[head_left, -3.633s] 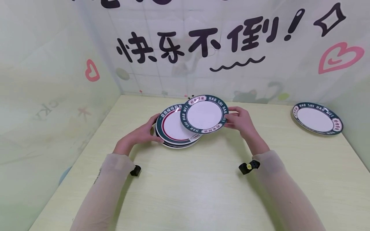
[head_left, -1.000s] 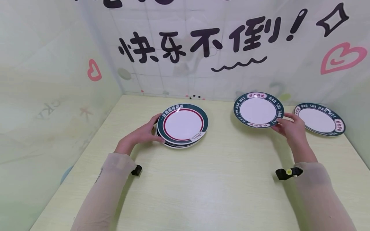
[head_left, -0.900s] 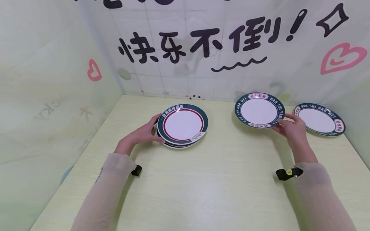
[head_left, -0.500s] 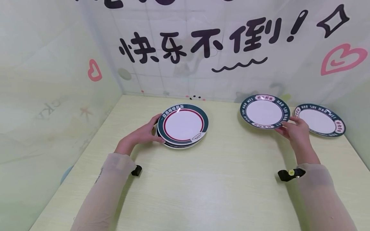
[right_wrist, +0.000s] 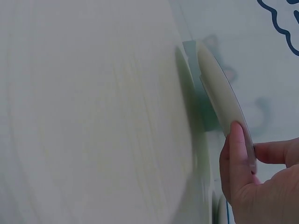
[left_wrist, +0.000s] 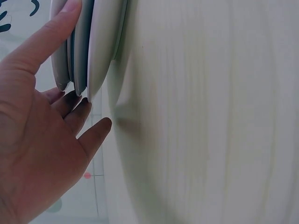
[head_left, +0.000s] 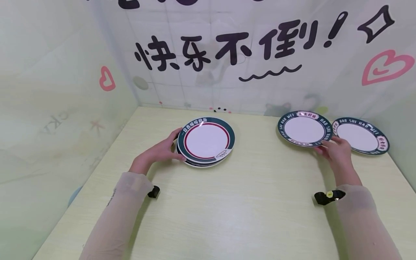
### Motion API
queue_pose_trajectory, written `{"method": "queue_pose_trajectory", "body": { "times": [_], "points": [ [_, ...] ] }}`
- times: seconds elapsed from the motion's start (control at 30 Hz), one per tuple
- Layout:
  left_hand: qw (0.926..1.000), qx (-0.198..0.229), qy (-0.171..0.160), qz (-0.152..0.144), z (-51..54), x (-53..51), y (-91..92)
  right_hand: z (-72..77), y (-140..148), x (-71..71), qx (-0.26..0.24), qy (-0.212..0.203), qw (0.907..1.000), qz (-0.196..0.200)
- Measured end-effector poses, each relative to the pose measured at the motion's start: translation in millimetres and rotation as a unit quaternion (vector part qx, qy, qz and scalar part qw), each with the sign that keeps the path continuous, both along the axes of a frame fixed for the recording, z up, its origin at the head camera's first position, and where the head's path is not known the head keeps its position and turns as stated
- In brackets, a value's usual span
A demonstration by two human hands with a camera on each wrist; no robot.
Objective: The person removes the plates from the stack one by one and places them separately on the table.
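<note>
My left hand (head_left: 160, 150) holds the left edge of a stack of several plates (head_left: 206, 141), thumb at the front and fingers towards the back. The top plate has a green rim and a red ring. In the left wrist view, the thumb lies across the stacked plate edges (left_wrist: 84, 56), and the fingertips are at their rims. With thumb and fingers my right hand (head_left: 338, 155) pinches the right rim of a green-rimmed plate (head_left: 304, 129). The right wrist view shows this plate (right_wrist: 222, 91) tilted, with a gap to its shadow on the table.
Another green-rimmed plate (head_left: 357, 135) lies at the far right, close to the right wall (head_left: 403, 151) and partly behind my right hand. A printed backdrop (head_left: 227, 90) stands along the rear edge of the pale wooden table (head_left: 234, 209).
My right hand has carried its plate from over the stack to the right, beside the far-right plate. In the last second the plate sinks lower. My left hand stays at the stack.
</note>
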State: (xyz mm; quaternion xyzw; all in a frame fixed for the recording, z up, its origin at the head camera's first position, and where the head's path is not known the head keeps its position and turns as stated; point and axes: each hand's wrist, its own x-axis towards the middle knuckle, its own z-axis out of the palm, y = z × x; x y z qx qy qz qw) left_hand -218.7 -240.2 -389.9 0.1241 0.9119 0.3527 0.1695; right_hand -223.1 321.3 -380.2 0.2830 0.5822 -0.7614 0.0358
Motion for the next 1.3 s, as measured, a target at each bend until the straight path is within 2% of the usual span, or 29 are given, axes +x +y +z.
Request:
{"method": "queue_pose_trajectory", "body": {
  "times": [0.4, 0.7, 1.0, 1.3],
  "points": [
    [1.0, 0.001, -0.003, 0.001, -0.9, -0.3, 0.4, -8.8, 8, -5.9, -0.017, -0.022, 0.9993, -0.023],
    [1.0, 0.003, -0.005, 0.001, -0.9, -1.1, 0.9, -12.1, 16, -4.7, -0.061, -0.021, 0.9978, -0.016],
    [0.9999, -0.003, -0.009, 0.006, 0.3, -0.1, 1.7, -9.9, 22, -3.0, -0.052, -0.036, 0.998, 0.002],
    [0.9999, -0.003, -0.009, 0.007, -0.4, -0.4, 1.5, -8.1, 26, -2.1, -0.062, -0.038, 0.9973, -0.005]
  ]
}}
